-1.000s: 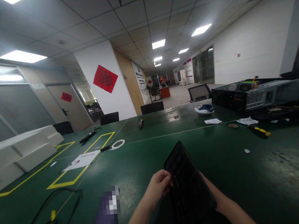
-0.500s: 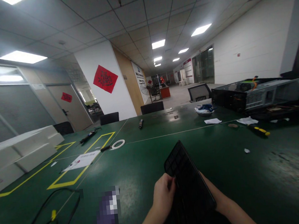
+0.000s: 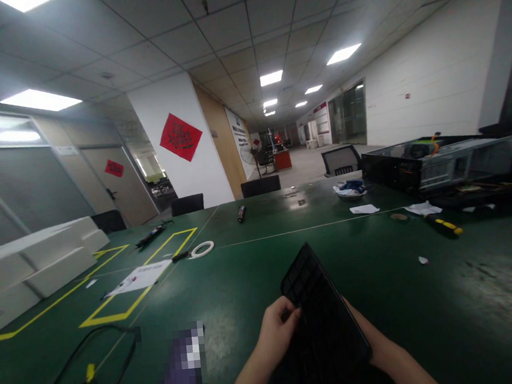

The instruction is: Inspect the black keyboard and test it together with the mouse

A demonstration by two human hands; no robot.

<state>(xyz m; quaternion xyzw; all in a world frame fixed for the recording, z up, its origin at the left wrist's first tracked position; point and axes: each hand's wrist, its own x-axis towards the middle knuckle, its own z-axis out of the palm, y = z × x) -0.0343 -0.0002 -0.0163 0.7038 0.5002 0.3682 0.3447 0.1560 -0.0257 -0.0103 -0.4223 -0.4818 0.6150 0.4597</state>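
Observation:
A flat black gridded panel (image 3: 325, 324) is held tilted above the green table (image 3: 254, 270), low in the middle of the view. My left hand (image 3: 276, 332) is curled against the panel's left edge, fingers pinched on it. My right hand (image 3: 374, 343) supports the panel from its right underside, and the panel hides most of its fingers.
White foam blocks (image 3: 32, 265) are stacked at the left beside yellow floor-tape lines. A paper sheet (image 3: 140, 277), a white tape ring (image 3: 202, 248) and black cables (image 3: 87, 371) lie left. An open computer case (image 3: 443, 162), a yellow-handled tool (image 3: 444, 225) and paper scraps are at the right.
My left hand slid a little forward and right along the panel's left edge, closing tighter on it. The panel and my right hand have stayed nearly still.

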